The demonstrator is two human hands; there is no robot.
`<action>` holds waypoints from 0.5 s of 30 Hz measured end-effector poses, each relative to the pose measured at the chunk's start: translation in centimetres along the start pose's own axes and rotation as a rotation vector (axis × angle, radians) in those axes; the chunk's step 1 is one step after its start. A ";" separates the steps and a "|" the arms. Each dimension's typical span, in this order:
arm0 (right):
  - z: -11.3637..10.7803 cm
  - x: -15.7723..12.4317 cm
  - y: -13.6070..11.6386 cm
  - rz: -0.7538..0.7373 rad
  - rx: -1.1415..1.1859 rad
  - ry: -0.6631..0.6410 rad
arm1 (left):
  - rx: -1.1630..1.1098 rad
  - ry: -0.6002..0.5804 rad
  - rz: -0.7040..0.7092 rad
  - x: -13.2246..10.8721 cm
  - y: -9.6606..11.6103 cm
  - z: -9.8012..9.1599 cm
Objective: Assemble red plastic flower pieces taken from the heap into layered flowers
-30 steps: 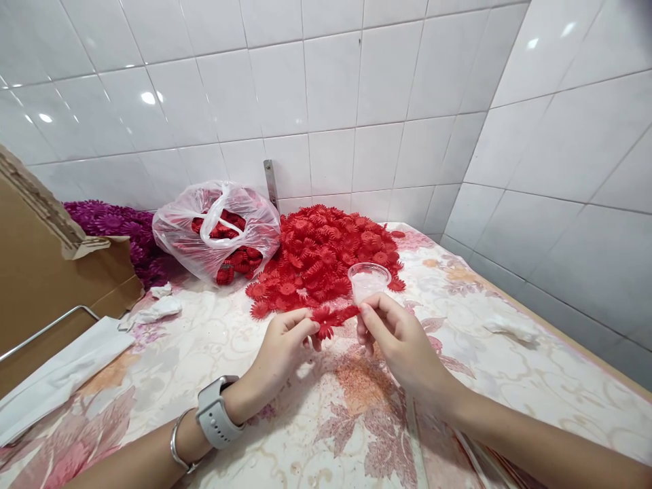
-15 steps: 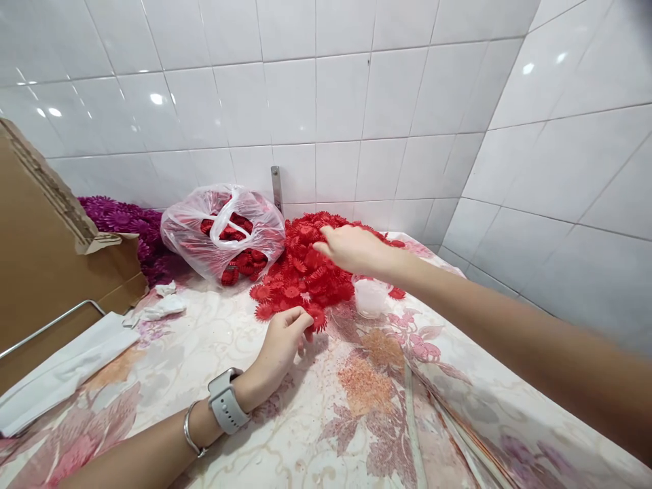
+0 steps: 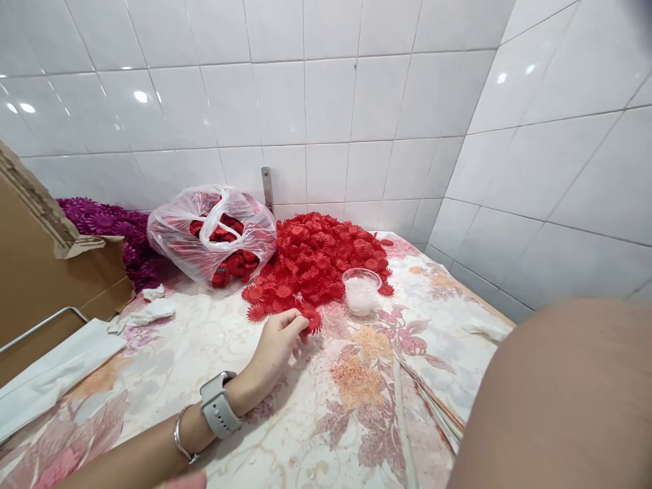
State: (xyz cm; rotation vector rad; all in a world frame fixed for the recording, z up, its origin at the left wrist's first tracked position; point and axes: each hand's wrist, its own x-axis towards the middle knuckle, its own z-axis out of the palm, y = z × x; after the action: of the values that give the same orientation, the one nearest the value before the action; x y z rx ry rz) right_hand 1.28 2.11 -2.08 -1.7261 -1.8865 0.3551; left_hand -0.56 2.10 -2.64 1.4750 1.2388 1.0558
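Observation:
My left hand (image 3: 279, 339), with a grey-banded watch and a silver bangle on its wrist, rests on the table. Its thumb and forefinger are closed at the edge of a red artificial flower head (image 3: 312, 320). Just beyond lies a large heap of red flower heads (image 3: 326, 255). A clear plastic cup (image 3: 361, 292) with whitish contents stands at the heap's right front. My bent right arm (image 3: 555, 407) looms blurred at the right edge. Its hand is not plainly visible; a smeared pinkish bit at the bottom edge may be part of it.
A tied clear bag (image 3: 173, 234) of red flower heads stands left of the heap. Purple flower heads (image 3: 102, 221) lie behind a cardboard box (image 3: 45, 272). Crumpled tissue (image 3: 150, 314) and thin sticks (image 3: 432, 397) lie on the floral tablecloth (image 3: 204, 353). White tiled walls (image 3: 331, 102) enclose the table.
My right hand has left the red heap, and that arm has drawn back close to the camera. The left hand keeps its place at the flower head. The view has shifted slightly right.

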 end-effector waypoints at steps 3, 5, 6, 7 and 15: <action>0.8 -0.2 -1.5 0.131 -0.075 0.077 | -0.003 -0.020 0.001 0.0 0.1 -0.1; 1.3 -0.3 -1.6 0.191 -0.126 0.111 | -0.004 -0.022 0.005 0.0 0.2 -0.2; 1.6 -0.3 -1.5 0.210 -0.154 0.124 | -0.004 -0.022 0.007 0.0 0.1 -0.3; 1.9 -0.3 -1.4 0.222 -0.178 0.135 | -0.004 -0.020 0.009 0.0 0.1 -0.3; -0.8 -1.3 -1.6 -0.085 -0.470 -0.007 | -0.019 0.051 0.043 -0.1 0.0 -0.3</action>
State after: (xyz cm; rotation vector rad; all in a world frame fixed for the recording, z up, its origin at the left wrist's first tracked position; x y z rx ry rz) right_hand 0.43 0.51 -0.84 -1.9219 -2.1633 -0.1290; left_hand -0.81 2.06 -2.61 1.4737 1.2341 1.1369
